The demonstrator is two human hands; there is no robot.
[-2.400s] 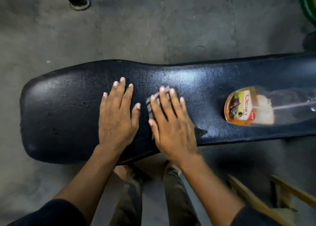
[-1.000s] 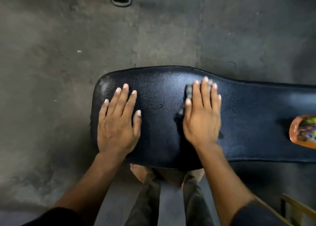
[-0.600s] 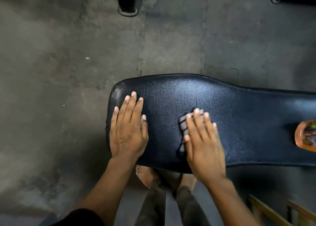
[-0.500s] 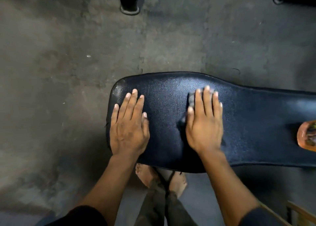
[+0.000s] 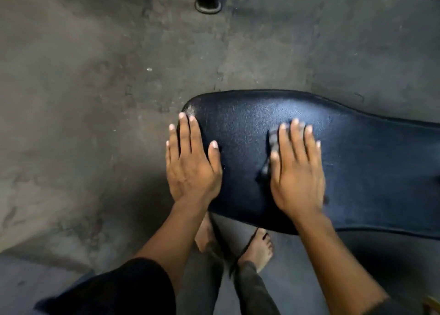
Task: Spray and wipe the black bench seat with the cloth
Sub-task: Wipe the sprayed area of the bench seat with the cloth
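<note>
Compared with the frame half a second earlier, the bottle with its orange label has left the view at right, and the left hand [image 5: 190,164] now lies at the rounded end of the black bench seat [image 5: 357,167], its outer fingers [image 5: 172,136] overhanging the edge. Left hand: flat, fingers extended, gripping nothing. Right hand [image 5: 297,171]: flat, fingers [image 5: 296,136] extended, pressing a grey cloth [image 5: 273,140] against the seat; only the cloth's ribbed edge shows beside the index finger. Seat: pebbled, glossy vinyl, tapering rightward. Floor [image 5: 95,100]: rough, stained concrete. Bare feet [image 5: 257,250] stand below the seat. No legible writing.
</note>
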